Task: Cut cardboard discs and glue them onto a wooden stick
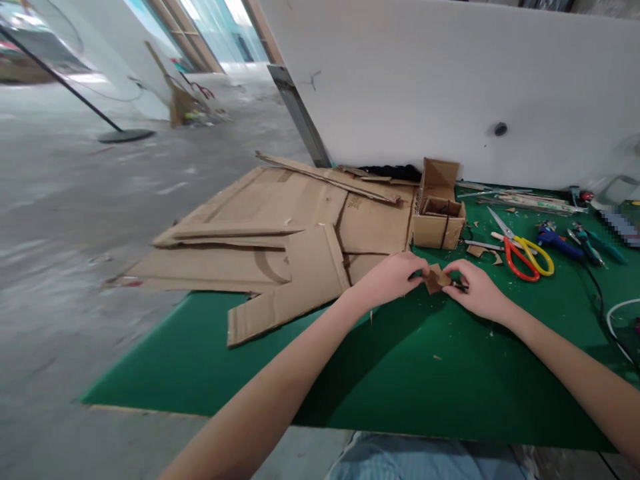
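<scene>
Between my two hands is a small folded piece of brown cardboard (436, 280), just above the green tabletop. My left hand (400, 275) pinches its left edge with thumb and fingertips. From the other side, my right hand (473, 288) grips it, fingers closed; a small dark object shows by these fingers, too small to name. Right behind the hands stands a small open cardboard box (436, 233) with a dark band around it and its flap raised. Scissors (523, 247) with one red and one yellow handle lie to the right.
Large cardboard sheets (270, 207) cover the table's left and back, some overhanging its left edge. At right lie a blue glue gun (557, 241) with a black cable, pliers (587, 245) and thin strips (535, 200). A white panel (425, 87) rises behind the green table (165, 363).
</scene>
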A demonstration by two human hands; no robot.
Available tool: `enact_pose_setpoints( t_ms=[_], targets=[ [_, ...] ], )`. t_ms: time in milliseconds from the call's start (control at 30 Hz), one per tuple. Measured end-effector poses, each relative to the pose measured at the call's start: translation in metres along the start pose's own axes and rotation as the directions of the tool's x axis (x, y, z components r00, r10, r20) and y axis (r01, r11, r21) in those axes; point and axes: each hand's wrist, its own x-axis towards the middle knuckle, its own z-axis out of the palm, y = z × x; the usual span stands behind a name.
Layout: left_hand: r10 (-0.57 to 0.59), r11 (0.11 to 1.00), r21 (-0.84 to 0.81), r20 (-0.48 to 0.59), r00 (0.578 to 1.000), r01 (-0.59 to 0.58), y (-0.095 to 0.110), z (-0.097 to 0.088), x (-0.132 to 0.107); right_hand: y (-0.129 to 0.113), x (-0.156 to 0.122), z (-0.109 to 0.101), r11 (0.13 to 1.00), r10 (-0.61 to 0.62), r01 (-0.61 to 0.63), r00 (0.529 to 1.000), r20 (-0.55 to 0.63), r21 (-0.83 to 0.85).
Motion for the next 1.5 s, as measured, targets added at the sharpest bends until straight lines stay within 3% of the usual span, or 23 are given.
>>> enact_pose_setpoints(
  t_ms=[100, 333, 833, 1133, 1500],
  targets=[
    [-0.011, 1.0, 0.004, -0.015, 1.0, 0.011, 0.006, 0.004, 0.003, 0.003, 0.005, 0.0, 0.98, 0.119, -0.111, 0.992, -0.04, 0.167],
    [-0.107, 0.988, -0.117, -0.064, 0.992, 0.099, 0.006, 0.012, 0.006, 0.006, 0.015, 0.002, 0.962, 0.152, -0.131, 0.986, -0.074, 0.238],
    [-0.133, 0.957, -0.269, -0.065, 0.989, 0.111, 0.0, 0.017, 0.01, 0.01, 0.017, 0.004, 0.995, -0.003, 0.007, 0.999, -0.034, 0.1],
    [-0.15, 0.939, -0.323, -0.073, 0.986, 0.119, -0.006, 0.019, 0.009, 0.015, 0.018, 0.007, 0.989, -0.082, 0.092, 0.992, -0.091, 0.114],
    [-0.004, 0.961, -0.276, -0.076, 0.997, -0.018, -0.005, 0.01, 0.004, 0.013, 0.02, 0.006, 0.989, -0.116, 0.119, 0.992, -0.041, 0.084]
  ],
)
